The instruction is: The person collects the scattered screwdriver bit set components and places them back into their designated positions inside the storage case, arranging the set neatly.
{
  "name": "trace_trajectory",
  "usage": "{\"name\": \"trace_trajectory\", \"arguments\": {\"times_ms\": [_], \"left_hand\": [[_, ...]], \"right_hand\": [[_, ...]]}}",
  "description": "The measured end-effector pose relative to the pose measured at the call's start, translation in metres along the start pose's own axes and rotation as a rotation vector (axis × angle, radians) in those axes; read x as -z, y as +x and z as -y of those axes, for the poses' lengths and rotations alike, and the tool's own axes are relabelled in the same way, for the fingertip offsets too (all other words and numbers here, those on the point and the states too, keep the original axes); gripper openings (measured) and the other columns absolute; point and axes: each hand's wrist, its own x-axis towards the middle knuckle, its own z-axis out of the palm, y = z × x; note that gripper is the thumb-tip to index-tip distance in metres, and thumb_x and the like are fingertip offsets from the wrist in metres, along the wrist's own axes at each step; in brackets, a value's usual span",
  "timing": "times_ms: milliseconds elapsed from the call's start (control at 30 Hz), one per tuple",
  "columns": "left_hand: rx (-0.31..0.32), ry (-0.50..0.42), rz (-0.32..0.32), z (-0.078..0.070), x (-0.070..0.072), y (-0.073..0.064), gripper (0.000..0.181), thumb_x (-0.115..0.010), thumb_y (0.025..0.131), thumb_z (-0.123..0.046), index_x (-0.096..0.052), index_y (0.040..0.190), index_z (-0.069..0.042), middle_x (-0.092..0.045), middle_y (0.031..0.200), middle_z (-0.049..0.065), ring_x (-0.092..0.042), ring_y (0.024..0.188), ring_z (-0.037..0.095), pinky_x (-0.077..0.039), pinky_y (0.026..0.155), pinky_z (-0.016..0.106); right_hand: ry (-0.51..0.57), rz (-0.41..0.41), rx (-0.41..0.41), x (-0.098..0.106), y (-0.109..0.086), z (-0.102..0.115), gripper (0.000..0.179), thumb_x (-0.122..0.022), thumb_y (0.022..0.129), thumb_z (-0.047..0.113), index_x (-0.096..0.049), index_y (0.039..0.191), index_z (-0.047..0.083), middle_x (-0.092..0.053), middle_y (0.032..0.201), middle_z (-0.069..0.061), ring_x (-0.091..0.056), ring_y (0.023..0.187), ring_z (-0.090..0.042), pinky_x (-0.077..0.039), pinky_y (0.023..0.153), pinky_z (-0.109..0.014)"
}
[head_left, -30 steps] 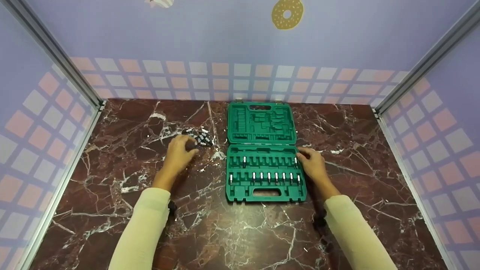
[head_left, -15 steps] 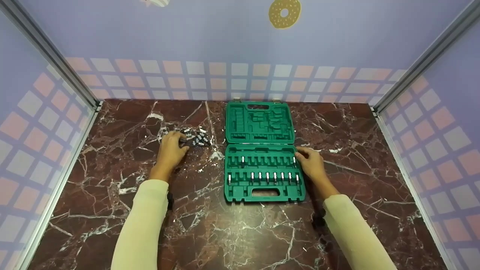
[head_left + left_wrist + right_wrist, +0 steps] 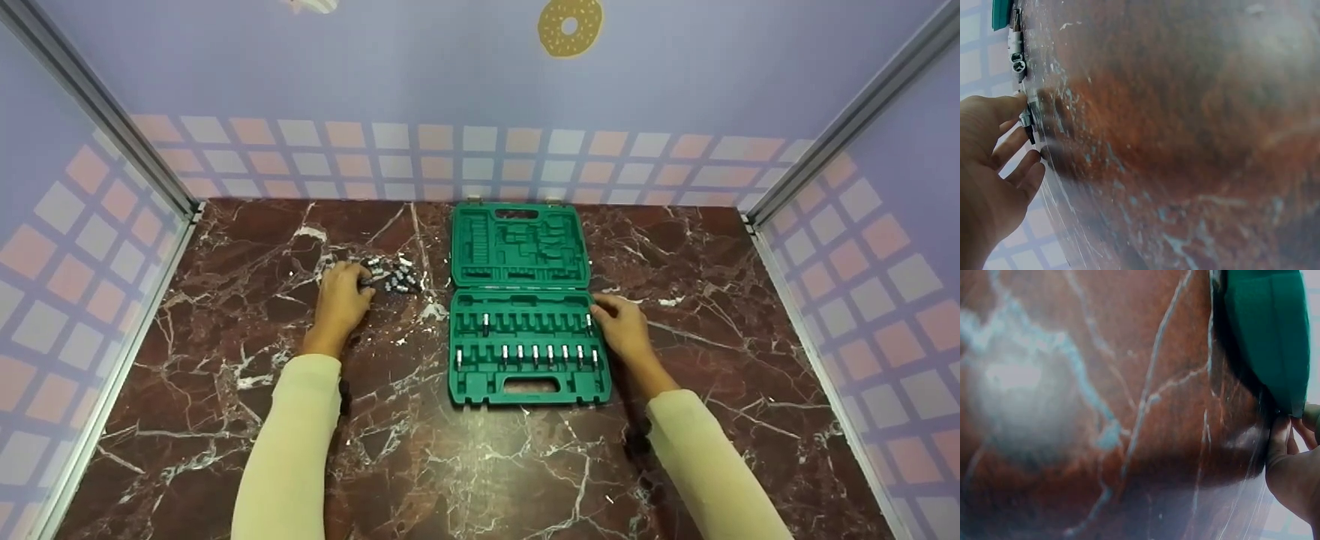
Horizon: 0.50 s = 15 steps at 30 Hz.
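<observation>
My left hand (image 3: 343,300) is at the left edge of a loose heap of bit sockets (image 3: 400,277) on the table. Between its thumb and curled fingers it holds one bit socket (image 3: 1026,120), silver with a dark tip. An open green tool case (image 3: 529,379) lies to the right of the heap. Several silver bit sockets (image 3: 535,354) sit in its lower row, and two more in the row above. My right hand (image 3: 624,330) grips the case's right rim near the hinge; in the right wrist view, the thumb (image 3: 1279,436) touches the case's corner.
Other slots of the case are bare, and its lid (image 3: 517,244) lies flat toward the back wall (image 3: 420,82). The dark red marble-patterned table (image 3: 420,465) has walls on the left, right and back.
My left hand has drawn slightly left from over the heap, baring more of the bit sockets. The right hand stays at the case, whose contents look the same.
</observation>
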Motion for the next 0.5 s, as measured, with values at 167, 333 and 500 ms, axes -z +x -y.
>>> {"name": "trace_trajectory", "arguments": {"times_ms": [167,333,500], "left_hand": [[-0.005,0.026,-0.017,-0.0007,-0.0022,0.0003,0.018,-0.075,0.090,-0.003,-0.069,0.106,0.004,-0.063,0.116,0.024,-0.054,0.112,0.046,-0.040,0.105,0.056],[0.017,0.041,-0.010,-0.0004,-0.0026,0.0008,0.015,-0.074,0.092,-0.004,-0.068,0.104,0.003,-0.062,0.116,0.024,-0.053,0.112,0.045,-0.040,0.106,0.054],[0.014,0.030,-0.002,-0.0012,-0.0017,0.0000,0.012,-0.073,0.093,-0.004,-0.068,0.101,0.004,-0.062,0.109,0.024,-0.055,0.111,0.046,-0.043,0.101,0.056]], "right_hand": [[-0.008,-0.005,0.000,-0.0004,0.0001,-0.0003,0.033,-0.066,0.102,0.017,-0.069,0.131,0.002,-0.068,0.131,-0.023,-0.063,0.123,-0.038,-0.049,0.104,-0.052],[-0.004,-0.005,-0.003,-0.0001,-0.0005,0.0006,0.033,-0.066,0.102,0.017,-0.070,0.131,0.002,-0.068,0.131,-0.023,-0.063,0.123,-0.038,-0.049,0.104,-0.052],[-0.010,-0.003,-0.003,0.0003,-0.0011,0.0017,0.032,-0.065,0.102,0.017,-0.070,0.131,0.003,-0.069,0.129,-0.023,-0.064,0.120,-0.038,-0.050,0.102,-0.053]]}}
